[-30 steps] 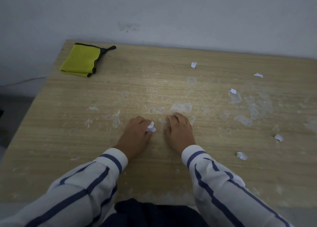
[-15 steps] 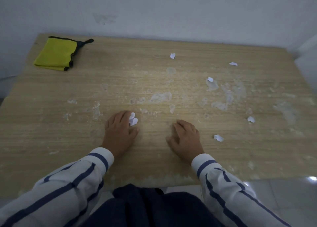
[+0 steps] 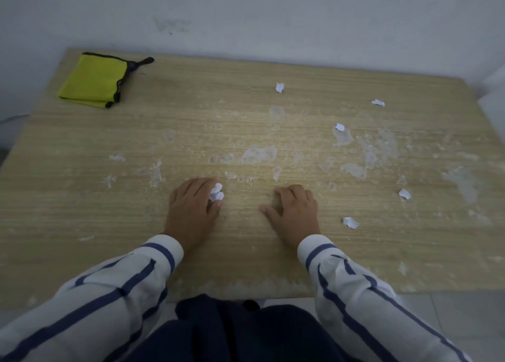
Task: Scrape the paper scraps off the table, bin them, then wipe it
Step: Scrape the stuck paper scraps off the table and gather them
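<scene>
Both hands are laid on the wooden tabletop near its front edge, well apart from each other. The left hand is curled, and its grip is closed on a small wad of white scraps, which is pinched between thumb and fingers at the hand's inner side. The right hand is seen palm down with the fingers bent and the fingertips pressed to the wood; nothing is seen in its grip, and the thumb is spread toward the left. 5 loose paper scraps are counted on the right half of the tabletop: 1 near the back centre, 1 toward the back right, 1 at mid right on the top edge of a pale smear, 1 further right, and 1 just to the right of the right hand. Whitish dried residue patches are spread across the middle and right of the surface, with a thinner band along the front edge. A folded yellow cloth with black trim and a black loop is laid at the back left corner, well apart from both hands. White sleeves with blue stripes are worn on both arms. A pale wall is seen behind the tabletop.
</scene>
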Demonstrator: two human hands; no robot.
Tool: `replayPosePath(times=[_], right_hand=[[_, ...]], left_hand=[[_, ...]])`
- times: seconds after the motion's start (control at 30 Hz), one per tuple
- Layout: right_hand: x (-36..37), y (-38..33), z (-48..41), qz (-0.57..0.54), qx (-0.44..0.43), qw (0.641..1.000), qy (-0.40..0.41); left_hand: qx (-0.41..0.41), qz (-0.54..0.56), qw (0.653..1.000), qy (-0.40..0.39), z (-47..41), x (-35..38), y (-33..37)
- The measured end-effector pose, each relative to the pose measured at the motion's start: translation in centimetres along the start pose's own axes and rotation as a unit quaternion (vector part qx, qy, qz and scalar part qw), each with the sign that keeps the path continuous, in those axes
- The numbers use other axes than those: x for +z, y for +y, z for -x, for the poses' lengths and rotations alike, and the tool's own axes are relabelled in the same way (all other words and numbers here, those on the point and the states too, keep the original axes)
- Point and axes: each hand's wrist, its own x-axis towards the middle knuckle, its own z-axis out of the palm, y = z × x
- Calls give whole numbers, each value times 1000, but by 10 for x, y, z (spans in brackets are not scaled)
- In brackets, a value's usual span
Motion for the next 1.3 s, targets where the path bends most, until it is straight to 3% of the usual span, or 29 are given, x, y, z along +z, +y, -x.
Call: replayPosePath(times=[0.3, 0.53, 0.67, 0.83, 0.97, 1.17, 1.3], right_hand=[[-8, -12, -39, 30, -42, 999, -2], [-1, -5, -53, 100, -79, 989, -72], [-6, -5, -55, 102, -97, 989, -37], [-6, -1, -50, 29, -96, 994, -33], [-5, -7, -56, 87, -109, 990, -35], [3, -7, -62, 65, -53, 996, -24], [-5, -12, -60, -29, 3, 1000, -1]], left_hand=[[0, 2, 1000, 4, -3, 0, 1], [-3, -2, 1000, 18, -2, -2, 4], [-9, -7, 1000, 17, -2, 0, 3], [-3, -8, 1000, 26, -2, 1, 2], [-1, -13, 1000, 28, -4, 1, 3], [-1, -17, 999, 29, -3, 0, 4], [-2, -25, 1000, 16, -4, 1, 2]])
